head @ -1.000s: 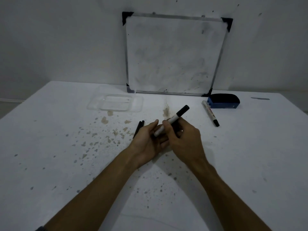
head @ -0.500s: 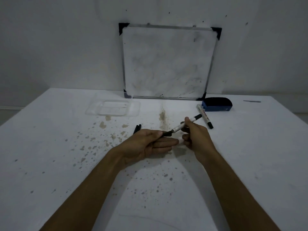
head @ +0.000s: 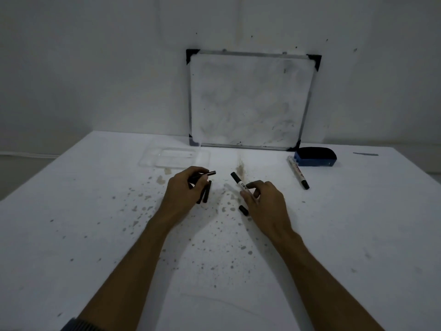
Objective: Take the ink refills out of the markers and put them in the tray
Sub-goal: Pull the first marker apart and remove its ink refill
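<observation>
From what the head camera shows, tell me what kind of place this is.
Probably a plain work or study table against a bare wall: a small whiteboard leans there, with a blue eraser and a marker lying beside it.

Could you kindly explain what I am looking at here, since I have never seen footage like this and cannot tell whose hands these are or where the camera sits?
There is no machine: a person works with two bare hands, and the single camera is worn on their head, looking forward and down. The white table is speckled with stains. At its far edge a whiteboard leans on the wall, with a clear plastic tray to its left and a blue eraser to its right. A complete marker lies beside the eraser. The left hand holds a thin dark stick, probably an ink refill; two more dark sticks lie under it. The right hand loosely holds a marker body, and a small black piece, perhaps its end cap, lies just beside the hand.
</observation>
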`<state>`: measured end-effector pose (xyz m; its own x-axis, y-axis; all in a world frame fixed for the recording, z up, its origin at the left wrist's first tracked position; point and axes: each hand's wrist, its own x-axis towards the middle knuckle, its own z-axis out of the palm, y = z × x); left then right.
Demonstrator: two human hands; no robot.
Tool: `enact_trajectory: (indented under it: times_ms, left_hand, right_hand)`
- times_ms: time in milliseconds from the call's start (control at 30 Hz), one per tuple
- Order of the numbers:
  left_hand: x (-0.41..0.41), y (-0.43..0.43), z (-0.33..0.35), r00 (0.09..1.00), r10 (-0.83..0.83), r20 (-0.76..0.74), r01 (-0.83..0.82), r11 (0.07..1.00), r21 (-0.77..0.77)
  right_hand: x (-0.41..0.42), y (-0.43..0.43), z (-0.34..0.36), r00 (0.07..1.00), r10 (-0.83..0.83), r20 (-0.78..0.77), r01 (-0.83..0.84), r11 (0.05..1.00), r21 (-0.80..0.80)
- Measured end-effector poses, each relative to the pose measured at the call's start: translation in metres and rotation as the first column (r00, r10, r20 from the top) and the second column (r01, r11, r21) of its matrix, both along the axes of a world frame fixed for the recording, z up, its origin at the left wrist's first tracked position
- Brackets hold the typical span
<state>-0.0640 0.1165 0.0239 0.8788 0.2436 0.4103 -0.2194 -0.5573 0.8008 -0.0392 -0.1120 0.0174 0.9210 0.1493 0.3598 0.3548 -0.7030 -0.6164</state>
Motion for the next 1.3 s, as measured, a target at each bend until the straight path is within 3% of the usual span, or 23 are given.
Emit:
enact_trajectory:
  times_ms: [200, 433, 600, 767, 933, 1067, 1300]
  left_hand:
    - [0.000, 0.003, -0.009, 0.998, 0.052, -0.023, -0.053, 0.998, -0.026]
    - [-0.004, 0.003, -0.005, 0.997, 0.058, -0.050, -0.059, 0.998, -0.017]
    - [0.011, 0.029, 0.034, 0.999, 0.017, -0.031, -0.010, 0.977, 0.213]
    - [0.057, 0.084, 0.082, 0.998, 0.015, -0.068, 0.010, 0.938, 0.347]
    - [0.115, 0.119, 0.079, 0.961, 0.039, -0.273, 0.095, 0.882, 0.462]
    - [0.146, 0.125, 0.063, 0.925, 0.040, -0.377, 0.170, 0.846, 0.506]
    - [0.176, 0.127, 0.049, 0.903, 0.136, -0.408, 0.164, 0.769, 0.618]
  right_hand:
    - [0.008, -0.003, 0.001, 0.995, -0.040, -0.092, 0.043, 0.998, 0.034]
    - [0.031, 0.019, 0.017, 0.974, -0.034, -0.225, -0.004, 0.986, -0.166]
    - [0.067, 0.064, 0.033, 0.947, 0.134, -0.294, -0.186, 0.970, -0.158]
    - [0.109, 0.098, 0.033, 0.933, 0.143, -0.329, -0.253, 0.913, -0.320]
    - [0.133, 0.098, 0.022, 0.947, 0.184, -0.265, -0.219, 0.970, -0.108]
    - [0.144, 0.096, 0.009, 0.945, 0.237, -0.224, -0.262, 0.961, -0.091]
    - [0.155, 0.098, -0.001, 0.940, 0.255, -0.225, -0.280, 0.956, -0.084]
